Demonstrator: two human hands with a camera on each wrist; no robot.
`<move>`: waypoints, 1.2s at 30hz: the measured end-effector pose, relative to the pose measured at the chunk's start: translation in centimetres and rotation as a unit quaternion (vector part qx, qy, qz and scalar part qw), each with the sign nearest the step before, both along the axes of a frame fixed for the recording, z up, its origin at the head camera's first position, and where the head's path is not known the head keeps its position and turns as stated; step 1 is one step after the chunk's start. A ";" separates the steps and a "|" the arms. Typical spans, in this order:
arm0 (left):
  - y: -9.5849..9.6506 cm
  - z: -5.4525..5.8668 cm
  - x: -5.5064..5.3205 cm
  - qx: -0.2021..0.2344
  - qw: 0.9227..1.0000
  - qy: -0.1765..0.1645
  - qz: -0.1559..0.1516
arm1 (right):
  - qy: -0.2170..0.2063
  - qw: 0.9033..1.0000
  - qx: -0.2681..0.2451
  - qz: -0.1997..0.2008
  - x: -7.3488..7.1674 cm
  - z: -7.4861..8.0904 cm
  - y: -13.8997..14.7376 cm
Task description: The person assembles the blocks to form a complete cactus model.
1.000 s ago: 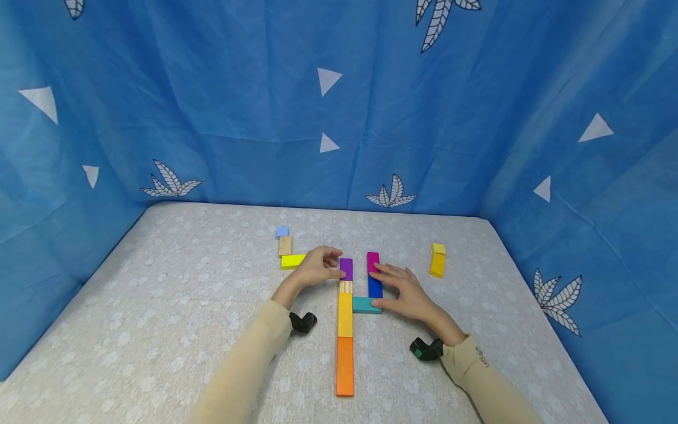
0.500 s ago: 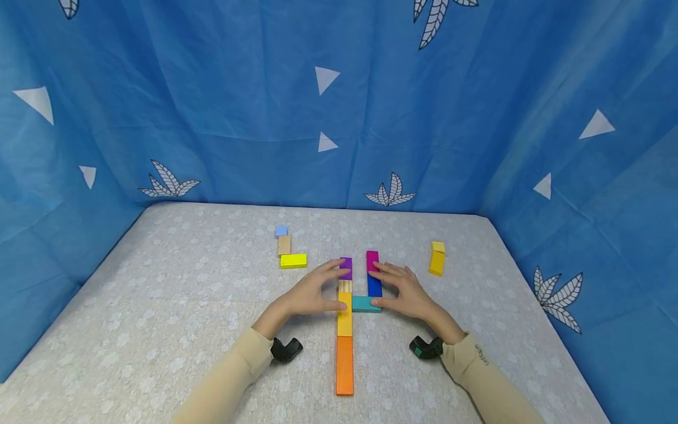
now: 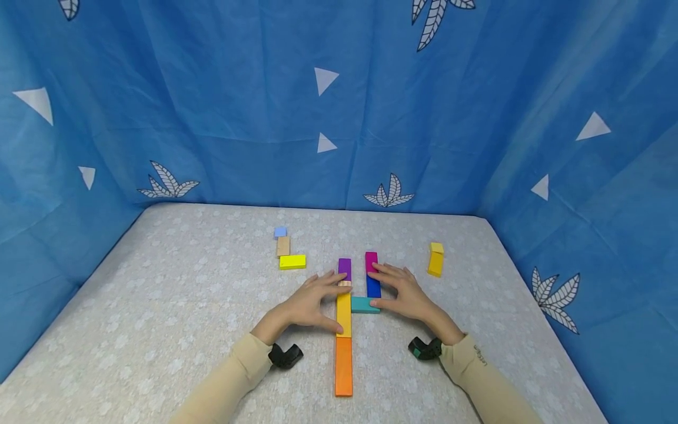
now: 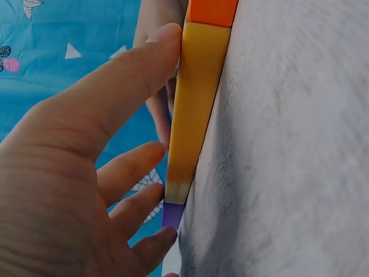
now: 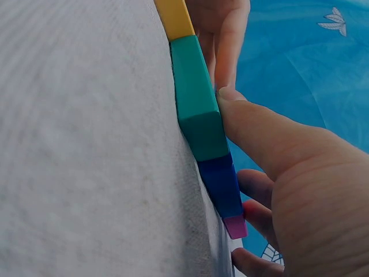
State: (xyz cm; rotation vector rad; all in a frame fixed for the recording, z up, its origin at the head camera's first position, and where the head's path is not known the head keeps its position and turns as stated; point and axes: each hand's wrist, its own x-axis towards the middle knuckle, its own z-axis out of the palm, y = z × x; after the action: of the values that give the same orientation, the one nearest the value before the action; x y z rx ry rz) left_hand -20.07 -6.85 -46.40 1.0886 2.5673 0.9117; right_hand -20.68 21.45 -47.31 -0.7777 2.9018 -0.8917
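My left hand (image 3: 307,305) lies spread over a straight column of blocks. Its thumb is at the side of a yellow-orange block (image 3: 344,309), and its fingertips reach a small bare-wood block (image 3: 344,284) and a purple block (image 3: 345,267). An orange block (image 3: 344,366) forms the column's near end. Across the gap my right hand (image 3: 409,295) spreads its thumb onto a teal block (image 3: 361,304), its fingers over a blue block (image 3: 373,287) and a magenta block (image 3: 371,257). In the right wrist view, the teal block (image 5: 199,92) abuts the yellow-orange block (image 5: 174,18).
Back left, a bright yellow block (image 3: 293,262), a tan block (image 3: 283,246) and a light blue block (image 3: 280,232) lie close together. Back right sit a golden block (image 3: 435,264) and a pale yellow one (image 3: 436,247). A blue curtain (image 3: 238,106) encloses the patterned tabletop (image 3: 175,282).
My left hand has come from the purple block's side down along the column toward me, its thumb now at the yellow-orange block's near end. My right hand has stayed in place.
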 end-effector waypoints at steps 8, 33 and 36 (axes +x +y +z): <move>-0.1 -0.4 0.0 0.005 1.000 0.001 0.001 | 0.001 1.000 0.002 0.001 0.0 0.0 0.0; -0.1 -0.5 0.0 0.003 1.000 0.001 0.003 | -0.009 1.000 -0.004 -0.004 0.2 0.1 0.0; -0.1 -0.5 0.1 0.001 1.000 -0.001 0.004 | -0.005 1.000 -0.013 -0.003 0.1 0.1 0.0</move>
State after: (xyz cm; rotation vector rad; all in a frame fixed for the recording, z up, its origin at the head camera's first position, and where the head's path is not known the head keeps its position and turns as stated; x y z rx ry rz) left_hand -20.00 -6.97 -46.93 1.0794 2.5713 0.9163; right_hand -20.55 21.48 -47.21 -0.7649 2.8907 -0.9323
